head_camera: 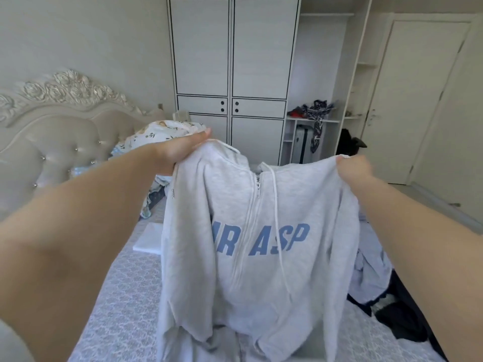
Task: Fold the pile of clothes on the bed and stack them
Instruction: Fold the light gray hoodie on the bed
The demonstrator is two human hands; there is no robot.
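A light grey zip-up hoodie [251, 231] with blue lettering across the chest hung in the air above the bed [112, 296], held up by its shoulders and facing the camera. The left hand [180, 150] gripped the left shoulder seam, fingers curled over the fabric; the right hand [352, 167] pinched the other shoulder. The zip was closed, the drawstrings dangled, and the sleeves and hem drooped down toward the patterned bedspread, so no fold had been made in this garment yet.

To the left on the bed, partly behind the hoodie, lay one flat white folded item [147, 239], which looked like the start of the stack. To the right, a loose heap of unfolded clothes [376, 278] in pale blue and dark fabric was spread over the mattress. By that reckoning the task seemed early: perhaps one piece done, the hoodie in hand, and several pieces left.

Farther off stood a rumpled floral duvet [162, 131] by the tufted headboard [52, 142], and a white wardrobe [230, 61].
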